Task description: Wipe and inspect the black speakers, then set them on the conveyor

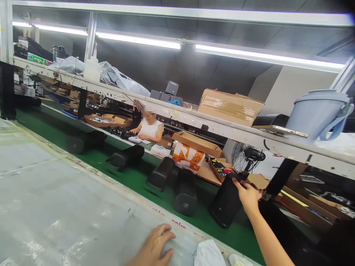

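R hand (249, 197) part-closed, gripping far end of blk rounded-cylinder case (226, 203) over grn flat belt (238, 236); L hand (156, 244) half-open, empty, nr grey plastic-covered tabletop's (69, 207) belt-side edge.

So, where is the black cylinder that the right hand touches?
In the head view, the black cylinder is right of centre, the right hand at its upper end and another cylinder to its left.

There's just the one camera here, up on the worker's head, looking out over the near counter (55, 192) and across the green conveyor belt (203, 223). It sits close to the left hand (156, 244), low in view, and takes in the room beyond, up to the ceiling lights (138, 40). The raised shelf (219, 127) crosses its view slantwise, dropping rightward.
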{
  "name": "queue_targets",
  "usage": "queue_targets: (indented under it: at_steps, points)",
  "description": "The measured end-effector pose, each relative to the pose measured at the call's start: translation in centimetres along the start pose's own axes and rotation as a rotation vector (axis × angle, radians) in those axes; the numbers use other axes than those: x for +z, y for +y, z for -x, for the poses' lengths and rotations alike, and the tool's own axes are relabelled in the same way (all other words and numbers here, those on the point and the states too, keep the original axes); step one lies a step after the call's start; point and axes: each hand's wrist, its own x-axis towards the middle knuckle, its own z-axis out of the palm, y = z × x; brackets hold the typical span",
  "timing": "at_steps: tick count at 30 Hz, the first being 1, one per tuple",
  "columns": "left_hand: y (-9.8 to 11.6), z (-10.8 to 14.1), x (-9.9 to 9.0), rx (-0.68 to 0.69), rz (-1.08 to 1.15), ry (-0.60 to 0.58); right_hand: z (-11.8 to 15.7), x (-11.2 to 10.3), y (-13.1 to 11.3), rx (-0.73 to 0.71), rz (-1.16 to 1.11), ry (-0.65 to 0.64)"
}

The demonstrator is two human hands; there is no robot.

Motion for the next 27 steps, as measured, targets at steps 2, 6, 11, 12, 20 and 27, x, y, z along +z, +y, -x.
queue_targets:
  at_steps: [2, 6, 11, 12, 20, 27]
  points:
    - [0.0, -0.1, 0.1, 0.001, -0.003, 0.001, 1.5, -0.4, -1.1, -0.032, -0.039, 0.007]
    - [-0.1, -0.1, 0.4, 0.013, 0.004, 0.017, 3.6, -2.2, -4.6, -0.055, -0.167, 0.01]
    - [0.1, 0.0, -0.1, -0.013, 0.128, 0.022, 5.3, -6.8, -10.7, 0.02, -0.294, -0.005]
    - [0.3, 0.0, -0.3, -0.006, 0.174, 0.03, 5.9, -7.7, -12.0, 0.014, -0.318, -0.031]
    - [6.6, -2.3, -3.2, 0.055, 1.065, -0.192, 12.0, -8.5, -16.1, 0.091, -0.499, -0.317]
    - [8.6, -3.8, -2.2, -0.089, 1.381, -0.137, 15.9, -7.5, -13.8, 0.162, -0.549, -0.26]
